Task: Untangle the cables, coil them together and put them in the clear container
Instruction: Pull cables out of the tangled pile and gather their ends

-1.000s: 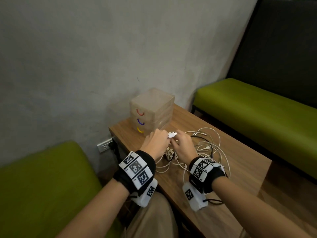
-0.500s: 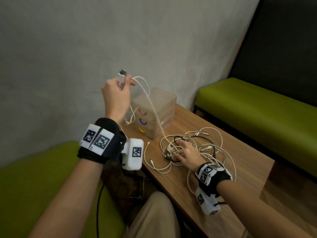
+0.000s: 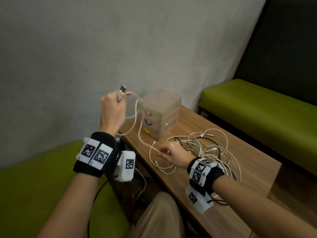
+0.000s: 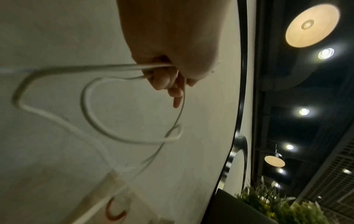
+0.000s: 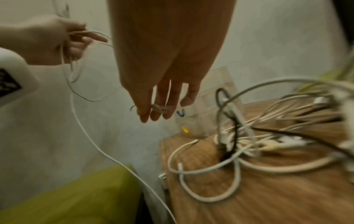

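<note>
The left hand (image 3: 112, 109) held a white cable (image 3: 139, 127), its plug (image 3: 122, 92) pointing up. The cable hung down to the counter (image 3: 214, 170). The right hand (image 3: 173, 154) fingers (image 5: 153, 112) pinched it there.

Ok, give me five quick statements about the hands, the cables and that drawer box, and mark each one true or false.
1. The left hand holds a white cable by its USB plug, raised above the table. True.
2. The clear container lies tipped on its side. False: it stands upright at the table's far corner, by the wall.
3. The right hand pinches a white cable near the table's left edge. True.
4. Every cable in the tangle is white. False: at least one black cable runs through it.
5. The container's drawer handles are all red. False: they are red, blue and yellow, top to bottom.
</note>
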`<state>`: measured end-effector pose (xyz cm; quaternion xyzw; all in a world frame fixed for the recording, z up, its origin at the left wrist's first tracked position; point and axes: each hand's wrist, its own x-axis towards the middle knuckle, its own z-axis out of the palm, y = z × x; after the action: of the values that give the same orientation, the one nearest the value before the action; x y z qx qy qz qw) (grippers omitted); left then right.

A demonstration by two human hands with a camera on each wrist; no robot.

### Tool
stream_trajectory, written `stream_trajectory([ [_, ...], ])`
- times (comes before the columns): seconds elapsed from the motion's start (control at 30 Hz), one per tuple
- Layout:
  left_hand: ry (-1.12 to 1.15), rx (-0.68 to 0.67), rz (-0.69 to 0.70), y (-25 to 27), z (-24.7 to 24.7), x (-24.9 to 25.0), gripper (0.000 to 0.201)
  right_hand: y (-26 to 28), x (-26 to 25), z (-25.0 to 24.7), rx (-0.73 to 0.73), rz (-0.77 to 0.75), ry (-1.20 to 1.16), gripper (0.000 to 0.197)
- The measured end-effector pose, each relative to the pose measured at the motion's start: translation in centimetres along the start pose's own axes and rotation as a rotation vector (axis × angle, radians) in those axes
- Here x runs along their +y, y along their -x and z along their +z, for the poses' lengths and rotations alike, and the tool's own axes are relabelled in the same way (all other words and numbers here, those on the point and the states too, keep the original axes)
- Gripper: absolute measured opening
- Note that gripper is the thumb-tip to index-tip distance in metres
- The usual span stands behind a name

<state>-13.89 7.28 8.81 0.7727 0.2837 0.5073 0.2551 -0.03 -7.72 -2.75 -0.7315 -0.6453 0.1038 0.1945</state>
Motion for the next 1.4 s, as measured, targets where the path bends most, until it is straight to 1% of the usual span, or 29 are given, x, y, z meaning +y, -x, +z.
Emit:
stream_trajectory([
  [0.03,-0.014,-0.003,0.002,0.4,-0.2,-0.3,0.042,-0.8,-0.7,0.4,-0.070,-0.026,-0.004,0.024],
  [0.1,-0.026,-0.002,-0.007,1.3,-0.5,-0.6,0.019,-2.5,-2.0,1.3,-0.204,-0.011,0.048,0.031],
  [0.13,-0.032,-0.009,-0.042,1.8,-0.5,-0.5,0.013,-3.1,-2.5,1.4,-0.251,0.022,0.082,0.034],
  [0.17,-0.035,-0.011,-0.076,2.3,-0.5,-0.7,0.018,-3.5,-2.8,1.4,-0.252,0.044,0.107,0.035],
  [0.2,-0.025,-0.018,-0.105,2.8,-0.6,-0.6,0.021,-3.7,-2.9,1.3,-0.201,0.056,0.116,0.035],
  [0.27,0.002,-0.074,-0.162,3.5,-0.5,-0.6,0.022,-3.9,-2.9,0.6,-0.008,0.046,0.098,0.032],
  [0.3,0.016,-0.114,-0.202,4.1,-0.4,-0.8,0.021,-3.6,-2.8,0.5,0.079,0.036,0.051,0.034],
  [0.33,0.045,-0.153,-0.232,4.0,0.0,-1.0,0.019,-3.6,-2.8,-0.1,0.149,0.021,-0.005,0.042],
  [0.4,0.152,-0.222,-0.309,4.8,1.1,-1.2,0.021,-3.3,-3.2,-0.8,0.190,-0.032,-0.135,0.063],
  [0.43,0.221,-0.248,-0.341,5.3,1.7,-1.0,0.025,-3.1,-3.6,-1.0,0.184,-0.067,-0.176,0.069],
  [0.47,0.275,-0.272,-0.349,5.9,2.3,-0.7,0.028,-2.9,-4.2,-0.9,0.167,-0.087,-0.212,0.070],
  [0.5,0.307,-0.295,-0.335,6.6,2.8,-0.2,0.031,-2.6,-4.7,-0.6,0.151,-0.093,-0.244,0.066],
  [0.57,0.313,-0.307,-0.265,7.3,3.4,0.6,0.033,-2.1,-5.3,0.3,0.166,-0.050,-0.316,0.046],
  [0.6,0.306,-0.289,-0.230,7.3,3.6,0.7,0.034,-1.9,-5.4,0.8,0.168,-0.019,-0.338,0.034],
  [0.63,0.311,-0.261,-0.212,7.1,3.8,0.7,0.034,-1.6,-5.4,1.2,0.126,0.000,-0.341,0.023],
  [0.67,0.330,-0.236,-0.204,6.8,3.9,0.6,0.033,-1.3,-5.5,1.8,0.038,0.011,-0.331,0.022],
  [0.73,0.364,-0.196,-0.191,6.2,4.0,0.4,0.030,-0.7,-5.5,3.0,-0.181,0.007,-0.218,0.024],
  [0.8,0.337,-0.152,-0.144,5.8,3.8,0.2,0.027,-0.4,-5.0,3.8,-0.314,0.021,-0.113,0.015],
  [0.83,0.310,-0.140,-0.116,5.7,3.6,0.1,0.029,-0.2,-4.5,3.8,-0.321,0.044,-0.103,0.017],
  [0.87,0.289,-0.139,-0.097,5.7,3.5,-0.1,0.032,-0.2,-3.8,3.6,-0.276,0.080,-0.119,0.027],
  [0.93,0.274,-0.177,-0.110,6.0,3.5,-0.4,0.027,-0.3,-1.7,3.1,-0.079,0.180,-0.136,0.045],
  [0.97,0.272,-0.206,-0.136,6.2,3.6,-0.5,0.025,-0.2,-0.8,2.8,-0.013,0.237,-0.111,0.045],
  [1.0,0.271,-0.231,-0.162,6.5,3.9,-0.6,0.024,-0.2,-0.1,2.6,-0.016,0.287,-0.055,0.041],
  [1.03,0.272,-0.250,-0.178,6.7,4.2,-0.5,0.026,-0.1,0.3,2.7,-0.090,0.324,0.030,0.039],
  [1.1,0.270,-0.266,-0.170,7.0,4.7,-0.4,0.029,0.3,0.6,3.7,-0.252,0.337,0.181,0.042],
  [1.13,0.270,-0.276,-0.163,7.1,4.8,-0.2,0.030,0.4,0.7,4.3,-0.282,0.326,0.235,0.041],
  [1.23,0.260,-0.299,-0.146,7.1,5.1,0.2,0.034,0.6,1.0,5.6,-0.250,0.293,0.285,0.031],
  [1.33,0.291,-0.312,-0.171,7.1,5.2,0.0,0.040,0.6,0.6,4.9,-0.252,0.271,0.302,0.028],
  [1.4,0.309,-0.314,-0.218,7.2,5.7,-0.5,0.045,0.4,0.3,3.4,-0.168,0.261,0.234,0.025],
])
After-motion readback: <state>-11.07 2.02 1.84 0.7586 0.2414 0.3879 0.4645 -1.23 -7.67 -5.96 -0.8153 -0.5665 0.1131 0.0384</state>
